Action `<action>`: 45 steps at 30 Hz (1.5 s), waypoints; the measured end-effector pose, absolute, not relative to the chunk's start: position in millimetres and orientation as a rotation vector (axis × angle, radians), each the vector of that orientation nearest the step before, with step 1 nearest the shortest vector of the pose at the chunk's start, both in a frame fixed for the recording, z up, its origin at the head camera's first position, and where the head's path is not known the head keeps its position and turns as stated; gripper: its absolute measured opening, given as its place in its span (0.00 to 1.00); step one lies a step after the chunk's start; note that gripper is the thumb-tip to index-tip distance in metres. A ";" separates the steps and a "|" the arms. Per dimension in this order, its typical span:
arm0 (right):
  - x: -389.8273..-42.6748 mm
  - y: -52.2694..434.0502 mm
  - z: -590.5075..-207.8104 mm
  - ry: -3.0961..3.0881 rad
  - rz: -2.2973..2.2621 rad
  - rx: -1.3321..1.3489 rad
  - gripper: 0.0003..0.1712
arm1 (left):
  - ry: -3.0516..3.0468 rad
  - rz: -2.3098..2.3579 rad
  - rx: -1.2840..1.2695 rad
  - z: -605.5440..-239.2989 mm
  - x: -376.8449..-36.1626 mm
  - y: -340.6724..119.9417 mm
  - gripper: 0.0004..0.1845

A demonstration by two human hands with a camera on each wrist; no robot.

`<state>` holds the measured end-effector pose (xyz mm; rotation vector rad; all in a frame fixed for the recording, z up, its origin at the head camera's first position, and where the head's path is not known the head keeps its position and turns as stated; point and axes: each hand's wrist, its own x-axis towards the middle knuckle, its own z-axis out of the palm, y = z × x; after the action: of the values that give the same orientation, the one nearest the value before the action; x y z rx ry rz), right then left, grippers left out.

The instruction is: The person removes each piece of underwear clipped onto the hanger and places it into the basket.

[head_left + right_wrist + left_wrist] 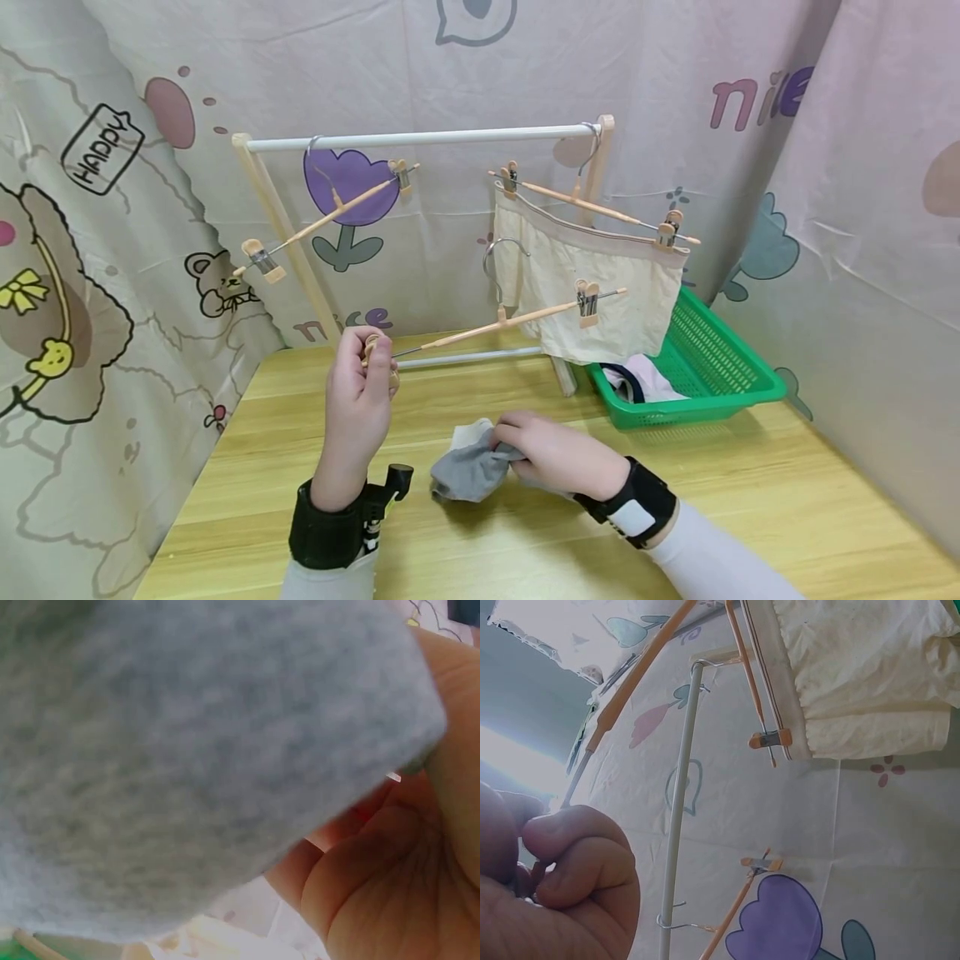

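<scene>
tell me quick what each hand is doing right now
Left hand: closed, pinching the clip end of a wooden hanger.
Right hand: closed, gripping a grey sock on the table.

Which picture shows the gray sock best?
The head view: the small gray fabric sock lies whole on the wooden table, gripped by the right hand. The right wrist view shows only blurry gray cloth. The left wrist view misses it.

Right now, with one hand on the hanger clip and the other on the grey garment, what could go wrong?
The left hand pinches only the end clip of the hanger, so the long hanger could swing or slip. The right hand grips the grey garment bunched up, so finding an edge to clip may be awkward.
</scene>
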<state>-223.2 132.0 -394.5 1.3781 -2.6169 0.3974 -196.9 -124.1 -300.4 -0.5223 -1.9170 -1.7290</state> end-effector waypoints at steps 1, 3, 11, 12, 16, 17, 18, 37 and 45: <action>-223.2 133.6 -392.7 -2.601 0.404 1.374 0.16 | -1.915 -1.730 -0.523 -300.4 -196.8 -124.2 0.11; -223.5 136.8 -389.5 -2.563 0.401 1.365 0.16 | -1.910 -1.737 -0.526 -300.3 -196.7 -124.2 0.11; -225.2 148.2 -376.9 -2.460 0.426 1.296 0.18 | -1.885 -1.762 -0.522 -300.3 -197.0 -124.0 0.10; -225.1 149.3 -374.9 -2.460 0.436 1.282 0.18 | -1.881 -1.766 -0.522 -300.4 -197.3 -124.0 0.10; -225.7 154.0 -367.5 -2.450 0.467 1.235 0.19 | -1.862 -1.779 -0.531 -300.3 -197.4 -124.4 0.09; -225.9 155.3 -365.8 -2.441 0.476 1.226 0.19 | -1.859 -1.779 -0.533 -300.3 -197.4 -124.4 0.09; -225.9 156.4 -363.9 -2.424 0.490 1.224 0.19 | -1.855 -1.784 -0.534 -300.4 -197.6 -124.5 0.08; -225.1 185.7 -336.5 -2.141 0.590 0.906 0.21 | -1.816 -1.785 -0.501 -300.5 -197.3 -128.4 0.10; -218.0 203.2 -320.7 -2.072 0.658 0.708 0.24 | -1.784 -1.820 -0.459 -299.0 -197.2 -128.3 0.07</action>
<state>-218.0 203.2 -320.7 0.7085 -2.0718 0.6579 -197.2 -128.3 -299.0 -0.4586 -1.7843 -1.8198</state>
